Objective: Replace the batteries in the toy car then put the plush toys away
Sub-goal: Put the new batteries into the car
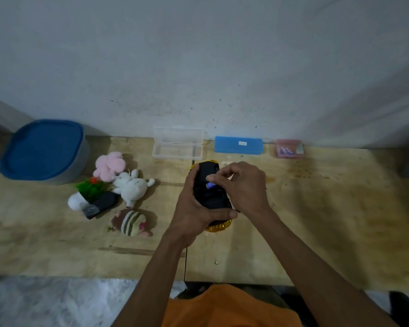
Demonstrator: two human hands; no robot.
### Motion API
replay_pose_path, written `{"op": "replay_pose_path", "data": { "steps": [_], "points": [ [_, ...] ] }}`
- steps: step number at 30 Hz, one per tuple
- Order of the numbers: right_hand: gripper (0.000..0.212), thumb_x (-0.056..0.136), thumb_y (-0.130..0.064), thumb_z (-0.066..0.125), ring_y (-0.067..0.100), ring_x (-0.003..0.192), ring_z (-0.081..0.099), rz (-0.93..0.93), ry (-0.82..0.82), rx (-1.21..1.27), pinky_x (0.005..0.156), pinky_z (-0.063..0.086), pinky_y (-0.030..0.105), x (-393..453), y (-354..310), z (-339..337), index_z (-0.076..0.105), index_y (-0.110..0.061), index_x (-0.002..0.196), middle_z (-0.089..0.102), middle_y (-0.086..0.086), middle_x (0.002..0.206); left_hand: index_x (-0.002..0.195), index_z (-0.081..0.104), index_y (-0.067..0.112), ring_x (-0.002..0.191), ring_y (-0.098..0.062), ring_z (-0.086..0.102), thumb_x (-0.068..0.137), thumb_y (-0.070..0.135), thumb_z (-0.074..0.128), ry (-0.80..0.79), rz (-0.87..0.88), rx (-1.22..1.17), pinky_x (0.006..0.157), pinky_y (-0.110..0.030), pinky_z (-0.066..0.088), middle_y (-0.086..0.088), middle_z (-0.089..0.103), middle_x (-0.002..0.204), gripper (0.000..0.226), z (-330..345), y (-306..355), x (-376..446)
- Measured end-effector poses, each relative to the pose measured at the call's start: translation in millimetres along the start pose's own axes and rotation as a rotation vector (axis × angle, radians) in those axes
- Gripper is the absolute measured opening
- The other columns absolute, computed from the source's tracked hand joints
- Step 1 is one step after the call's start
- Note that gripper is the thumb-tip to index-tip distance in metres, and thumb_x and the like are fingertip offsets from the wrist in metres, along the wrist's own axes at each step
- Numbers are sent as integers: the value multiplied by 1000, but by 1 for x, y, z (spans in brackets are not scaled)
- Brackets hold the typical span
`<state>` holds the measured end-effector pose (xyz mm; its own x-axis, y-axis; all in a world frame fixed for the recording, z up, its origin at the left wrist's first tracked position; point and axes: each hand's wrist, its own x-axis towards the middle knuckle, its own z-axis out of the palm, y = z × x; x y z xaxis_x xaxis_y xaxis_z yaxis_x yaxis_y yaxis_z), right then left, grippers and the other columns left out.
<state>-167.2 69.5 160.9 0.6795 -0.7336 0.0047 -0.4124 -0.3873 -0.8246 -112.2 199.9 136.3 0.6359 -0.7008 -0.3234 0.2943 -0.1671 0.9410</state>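
1. The car (210, 197) is upside down, black underside up, held over the middle of the table (316, 220); yellow bodywork shows at its near and far ends.
2. The left hand (194, 213) grasps the car from the left, thumb lying across its near end and fingers wrapped round the side.
3. The right hand (243, 185) pinches a small battery (210, 185) with a blue-purple wrap at the underside of the car, fingers curled. No print on the battery can be read.
4. Four plush toys lie left of the car, well apart from it: a pink plush (110, 165), a white plush (131, 185) touching it, a green plush (90, 188) with a white end, and a striped plush (132, 223) nearest the person.
5. A dark flat piece (104, 204) lies against the green plush; what it is cannot be told.
6. A bin (43, 149) with a blue lid stands at the far left of the table.
7. Along the wall stand a clear case (177, 145) with its lid raised, a blue case (238, 145) with a small white label too blurred to read, and a pink box (289, 148) holding small items.
8. A seam runs down the table from the car toward the near edge. The right half of the table is bare wood, as is the near strip in front of the plush toys.
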Motion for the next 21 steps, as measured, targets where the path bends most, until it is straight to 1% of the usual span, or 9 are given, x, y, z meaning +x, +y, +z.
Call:
{"op": "replay_pose_path", "data": {
  "steps": [3,6,8,10,13,16,18,20,21],
  "points": [
    [31,69,-38,88,-3,64,54,-31,4,-12,59,43,6,1,1,0,73,-16,85,64,-8,80,154,28,34,114,-6,65,49,-8,94,-4,-7,-11,82,-28,59,10,56,137,131,1,2,1],
    [34,67,-39,88,-4,65,53,-82,17,-59,60,42,5,1,0,-1,69,-16,84,61,-10,77,154,28,35,111,-3,66,49,-6,95,-4,-2,-7,81,-26,59,13,55,135,131,2,3,3],
    [31,69,-40,87,-3,62,55,-63,11,-44,60,42,4,3,0,-7,71,-17,83,61,-14,72,154,28,36,114,-10,66,46,-3,95,1,-3,-24,81,-30,60,11,53,138,133,0,4,3],
    [26,71,-38,85,-5,60,57,-40,-50,-13,57,41,5,6,2,-14,76,-18,83,63,-16,68,153,30,37,117,-19,65,42,1,96,1,-6,-42,83,-37,61,7,53,141,134,-2,6,4],
    [19,75,-33,84,1,61,61,-66,-149,-7,57,44,10,9,4,-15,79,-18,84,69,-10,68,153,31,35,115,-20,66,46,-7,93,-9,-1,-53,81,-34,60,9,56,138,131,-5,8,7],
    [18,76,-32,83,7,66,63,-100,-170,-50,59,48,13,11,3,-10,79,-17,84,72,-4,72,155,28,33,115,-16,66,50,-15,91,-17,-1,-46,81,-31,60,13,57,135,131,-6,8,8],
    [19,78,-34,81,5,62,60,-121,-203,-107,57,46,13,14,0,-10,78,-16,83,69,-5,69,155,26,34,118,-15,64,49,-10,93,-17,-3,-14,84,-32,60,12,55,137,134,-9,7,10],
    [21,80,-34,80,5,57,54,-143,-246,-165,53,41,13,17,-4,-12,78,-14,81,63,-6,63,156,24,35,122,-17,61,46,-3,97,-14,-11,26,92,-40,59,9,52,143,138,-12,6,10],
    [21,80,-34,80,5,55,53,-146,-269,-191,54,41,16,19,-6,-12,77,-13,80,62,-5,62,156,24,37,123,-17,61,44,1,99,-14,-14,47,94,-42,58,9,50,145,140,-13,5,10]
  ]
}}
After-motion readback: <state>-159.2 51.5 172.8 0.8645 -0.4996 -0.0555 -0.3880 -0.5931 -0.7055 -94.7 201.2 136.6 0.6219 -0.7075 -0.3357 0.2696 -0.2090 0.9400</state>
